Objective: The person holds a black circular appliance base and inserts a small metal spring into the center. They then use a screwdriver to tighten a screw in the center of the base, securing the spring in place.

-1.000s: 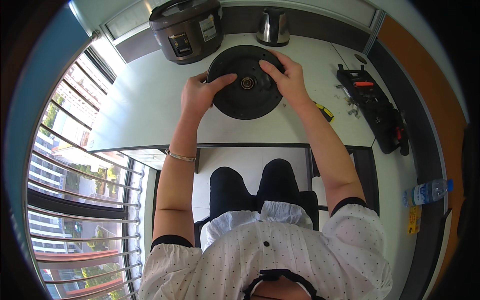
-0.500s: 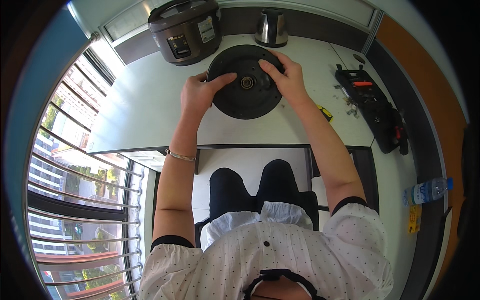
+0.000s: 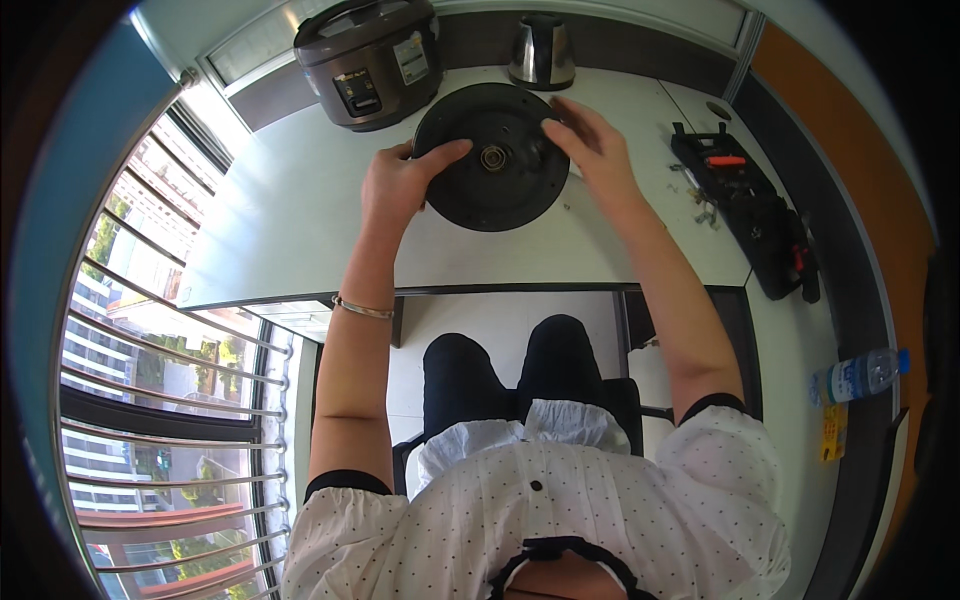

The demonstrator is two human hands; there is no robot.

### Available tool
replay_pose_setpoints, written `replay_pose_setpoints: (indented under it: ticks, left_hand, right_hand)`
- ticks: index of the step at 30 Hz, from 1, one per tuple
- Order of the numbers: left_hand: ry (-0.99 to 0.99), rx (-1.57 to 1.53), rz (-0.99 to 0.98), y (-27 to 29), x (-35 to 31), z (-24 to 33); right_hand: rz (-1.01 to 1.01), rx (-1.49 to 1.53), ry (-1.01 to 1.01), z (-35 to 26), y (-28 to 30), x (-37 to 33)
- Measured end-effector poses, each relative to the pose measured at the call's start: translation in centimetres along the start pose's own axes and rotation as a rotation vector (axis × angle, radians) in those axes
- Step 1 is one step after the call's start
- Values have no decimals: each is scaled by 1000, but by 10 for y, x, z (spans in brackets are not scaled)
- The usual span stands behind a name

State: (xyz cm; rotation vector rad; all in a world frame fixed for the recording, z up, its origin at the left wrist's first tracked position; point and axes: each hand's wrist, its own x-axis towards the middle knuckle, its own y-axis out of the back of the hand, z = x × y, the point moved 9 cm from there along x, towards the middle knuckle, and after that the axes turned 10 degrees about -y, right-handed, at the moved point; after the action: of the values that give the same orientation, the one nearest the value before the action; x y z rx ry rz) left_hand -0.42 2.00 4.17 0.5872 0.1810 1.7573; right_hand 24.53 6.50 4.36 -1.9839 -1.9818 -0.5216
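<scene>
A round black disc (image 3: 480, 205) with a brass-coloured ring at its centre is held above the table, its flat side facing up. My left hand (image 3: 398, 182) grips its left rim, thumb on top and the other fingers hidden underneath. At the upper right rim is my right hand (image 3: 598, 150). Its thumb tip overlaps the disc's edge, while the index finger shows just outside the rim, apart from the thumb. Whether that thumb presses on the disc is hard to tell.
Behind the disc stand a dark rice cooker (image 3: 370, 75) and a steel kettle (image 3: 541, 55). To the right, a black tool case (image 3: 745, 205) lies open by small metal parts (image 3: 705, 212). A water bottle (image 3: 855, 378) lies farther down. A barred window (image 3: 170, 400) is left.
My right hand has slid outward to the right, its thumb drawn back from the disc's face to its edge. My left hand keeps its grip.
</scene>
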Motion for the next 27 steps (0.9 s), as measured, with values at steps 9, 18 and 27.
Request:
replay_pose_setpoints:
  ticks: [9, 18, 27]
  left_hand:
    - [-35, -59, 7, -1, 1, -5]
    - [-26, -22, -8, -2, -1, -3]
    - [-14, -46, -10, 2, -1, -10]
  right_hand:
    - [-81, -666, -48, 4, 52, -50]
    - [-41, -297, 29, -20, 15, -60]
    - [-151, 73, -103, 13, -26, -40]
